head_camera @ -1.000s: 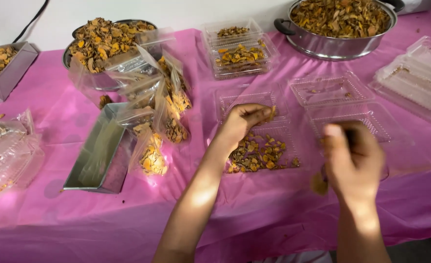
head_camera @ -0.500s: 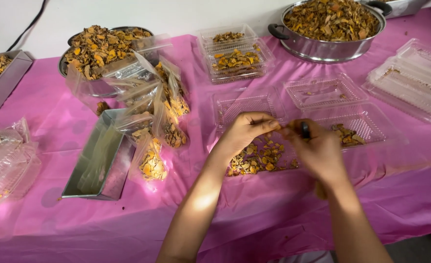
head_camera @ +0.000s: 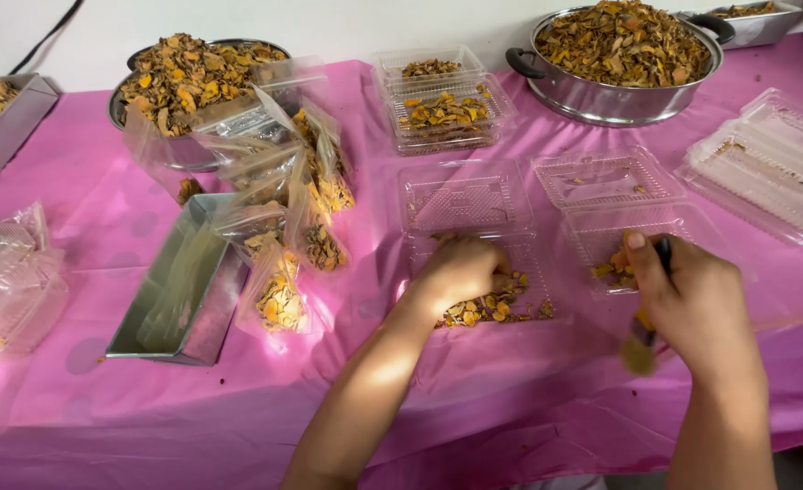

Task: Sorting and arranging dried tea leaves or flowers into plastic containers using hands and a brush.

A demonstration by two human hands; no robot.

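The dried slices (head_camera: 497, 308), yellow and brown, are heaped in an open clear tray (head_camera: 528, 259) near the table's front edge. The left hand (head_camera: 460, 272) has been lowered onto that heap from where it was held above it half a second ago; its fingers are curled down among the pieces, though whether any are pinched cannot be told. The right hand (head_camera: 692, 304) has been drawn away to the right and is now over a second tray (head_camera: 601, 238), where a few slices (head_camera: 612, 268) lie. It is closed around a dark, slender tool (head_camera: 663, 254), thumb raised, wrist bent down. So pieces appear to be carried from one tray to the other. Farther off, bags (head_camera: 283, 290), a pan (head_camera: 179, 290) and two pots (head_camera: 624, 95) are set on the pink cloth (head_camera: 102, 227).
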